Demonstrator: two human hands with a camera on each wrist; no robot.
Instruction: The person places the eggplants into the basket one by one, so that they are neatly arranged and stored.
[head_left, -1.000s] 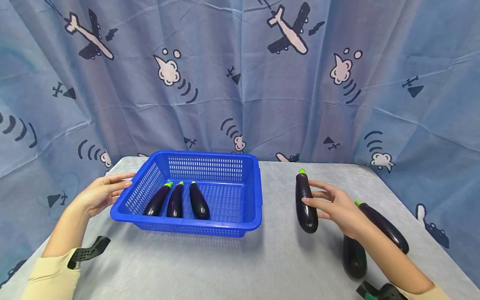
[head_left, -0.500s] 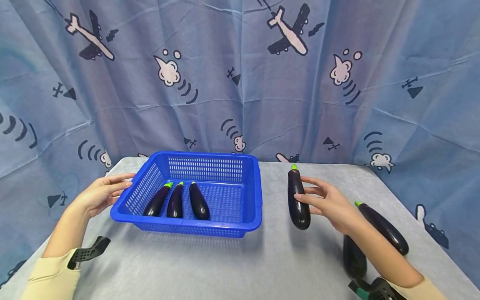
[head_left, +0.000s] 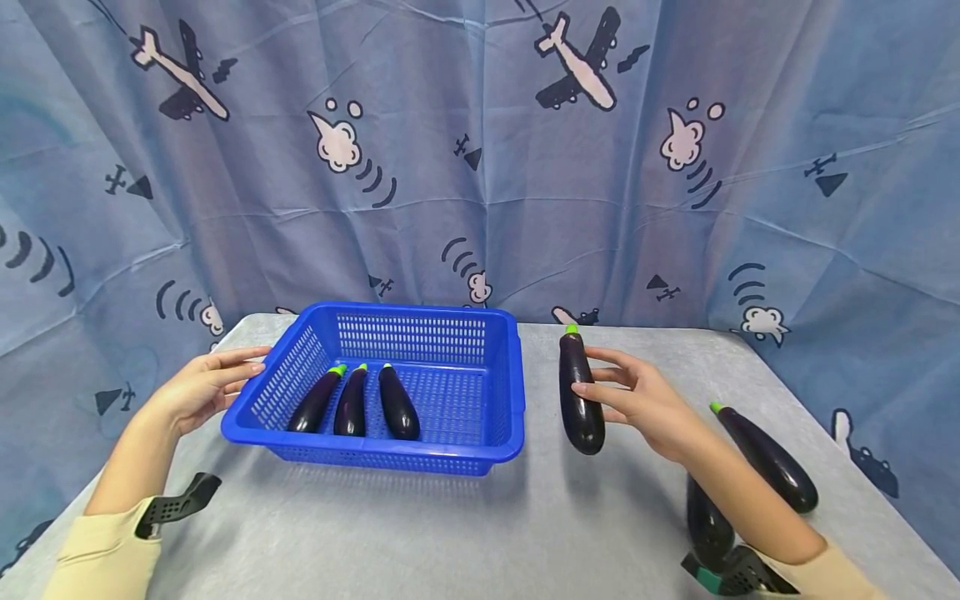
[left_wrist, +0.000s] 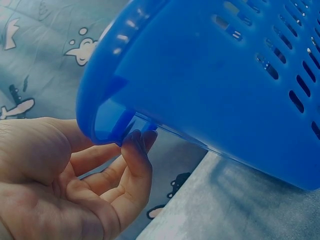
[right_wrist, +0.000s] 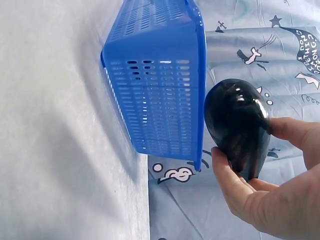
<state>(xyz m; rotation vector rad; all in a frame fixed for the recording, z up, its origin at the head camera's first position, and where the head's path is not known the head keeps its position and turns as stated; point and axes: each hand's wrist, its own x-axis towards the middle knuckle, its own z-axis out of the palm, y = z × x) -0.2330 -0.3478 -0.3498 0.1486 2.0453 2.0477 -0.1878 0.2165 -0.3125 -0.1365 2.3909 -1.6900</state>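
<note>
A dark, glossy eggplant (head_left: 581,417) with a bright green stem end is held above the table by my right hand (head_left: 641,400), thumb on the near side and fingers on the far side. In the right wrist view its rounded bottom (right_wrist: 235,110) faces the camera, with the basket behind it. My left hand (head_left: 198,390) grips the left rim of a blue perforated basket (head_left: 375,447). In the left wrist view the fingertips (left_wrist: 136,150) curl up under that rim. Inside the basket lie three eggplants, a left (head_left: 317,402), a middle (head_left: 351,404) and a right one (head_left: 398,404).
Two more eggplants lie on the grey table (head_left: 450,533) at the right: one farther out (head_left: 772,458), the other (head_left: 707,517) partly hidden under my right forearm. A blue curtain (head_left: 420,167) with printed planes hangs behind the table.
My right hand has carried the eggplant left, toward the basket, and slightly away from me. The left hand and the basket have stayed in place.
</note>
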